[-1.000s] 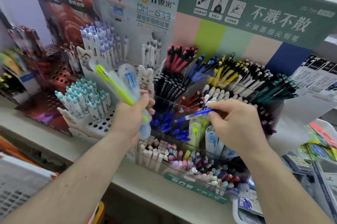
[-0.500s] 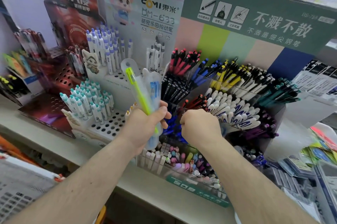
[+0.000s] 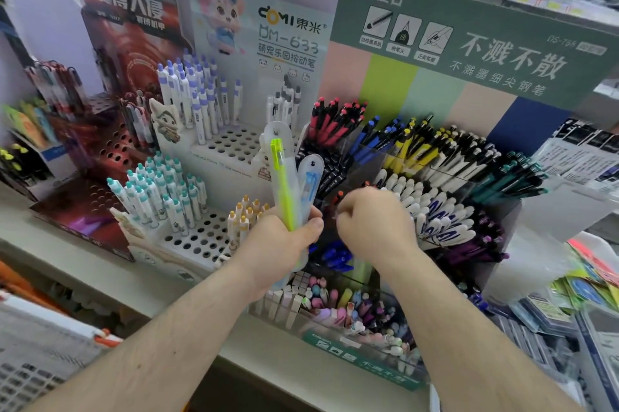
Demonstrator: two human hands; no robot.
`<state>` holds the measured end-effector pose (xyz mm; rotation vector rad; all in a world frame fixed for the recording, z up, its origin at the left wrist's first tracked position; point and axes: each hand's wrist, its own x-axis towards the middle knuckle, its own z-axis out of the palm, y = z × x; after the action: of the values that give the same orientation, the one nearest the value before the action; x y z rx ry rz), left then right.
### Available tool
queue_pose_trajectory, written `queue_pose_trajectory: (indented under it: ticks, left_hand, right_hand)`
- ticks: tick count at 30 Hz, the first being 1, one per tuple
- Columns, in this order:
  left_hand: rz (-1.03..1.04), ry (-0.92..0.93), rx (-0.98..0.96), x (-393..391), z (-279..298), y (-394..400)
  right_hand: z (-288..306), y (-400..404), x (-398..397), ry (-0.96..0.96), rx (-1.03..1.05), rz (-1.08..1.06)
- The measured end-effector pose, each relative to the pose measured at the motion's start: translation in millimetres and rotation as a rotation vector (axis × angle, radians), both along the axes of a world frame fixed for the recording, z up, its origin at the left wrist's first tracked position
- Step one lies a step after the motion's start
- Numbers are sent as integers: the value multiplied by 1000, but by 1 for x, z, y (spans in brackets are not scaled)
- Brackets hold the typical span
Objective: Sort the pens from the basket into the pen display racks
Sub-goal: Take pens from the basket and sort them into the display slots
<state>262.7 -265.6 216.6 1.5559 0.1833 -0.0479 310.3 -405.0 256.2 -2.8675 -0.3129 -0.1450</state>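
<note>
My left hand [image 3: 278, 240] grips a bunch of clear-packaged pens upright: a yellow-green pen [image 3: 281, 184] and a blue one [image 3: 310, 182]. My right hand [image 3: 371, 220] is curled into a fist just to the right of it, blurred, and no pen shows in it. It hovers over the clear tiered pen rack [image 3: 365, 157], above the compartment of blue pens [image 3: 335, 256]. A white perforated rack [image 3: 207, 237] with teal-capped and purple-capped pens stands to the left. A grey basket [image 3: 37, 364] sits at the lower left.
A green header card [image 3: 469, 43] rises behind the clear rack. A red perforated display [image 3: 110, 150] stands far left. A front tray of erasers and pastel caps [image 3: 335, 307] sits at the shelf edge. Packaged stationery [image 3: 589, 291] is piled at right.
My right hand held a blue pen a second ago, went down over the blue pens, and now is a raised fist with no pen seen. My left hand tilted its packs upright.
</note>
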Motion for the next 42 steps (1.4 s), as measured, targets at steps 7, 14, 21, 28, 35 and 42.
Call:
queue_pose_trajectory:
  ticks: [7,14,21,28,35,42]
  left_hand:
    - [-281,-69,253,-3,13,-13]
    - [-390,-35,472,0,15,-21]
    - [-348,-9,270,13,12,-15]
    - [-116,67,151,23,-12,-11]
    - [-120,-67,333,18,-11,-23]
    - [-72,-44,230,18,-8,-34]
  right_hand:
    - [46,-6,-21,44,977,22]
    - [50,-29,-23,44,1014,61]
    - [51,-59,-19,53,1360,-97]
    - [47,-87,-17,-94,1243,-20]
    - [42,-92,-20,-79,1056,93]
    - [28,-92,-15,-103,693,169]
